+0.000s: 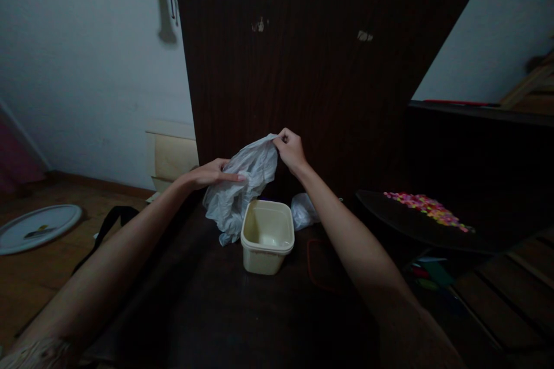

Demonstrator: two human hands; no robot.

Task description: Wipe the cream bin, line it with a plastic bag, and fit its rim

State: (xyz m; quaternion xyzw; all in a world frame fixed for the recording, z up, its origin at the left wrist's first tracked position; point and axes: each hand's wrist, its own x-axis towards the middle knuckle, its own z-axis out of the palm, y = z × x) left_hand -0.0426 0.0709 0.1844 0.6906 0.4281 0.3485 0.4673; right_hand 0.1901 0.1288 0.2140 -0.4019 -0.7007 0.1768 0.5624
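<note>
A crumpled white plastic bag (255, 164) hangs between my two hands, behind and left of a cream plastic tub. My right hand (289, 150) pinches the bag's upper edge. My left hand (214, 174) grips its left side, thumb lying across the front and the other fingers hidden behind it. The square cream tub (265, 259) stands upright and uncovered on the dark tabletop (234, 317), with nothing visible inside. Another bunched clear plastic bag (304, 211) lies just right of the tub, partly behind my right forearm.
A reddish rectangular outline (312, 265), perhaps a lid or band, lies right of the tub. Tall dark wooden panel (294, 69) rises behind the table. Colourful small pieces (426, 209) cover part of a dark shelf at right. A white round lid (64, 220) is on the floor at left.
</note>
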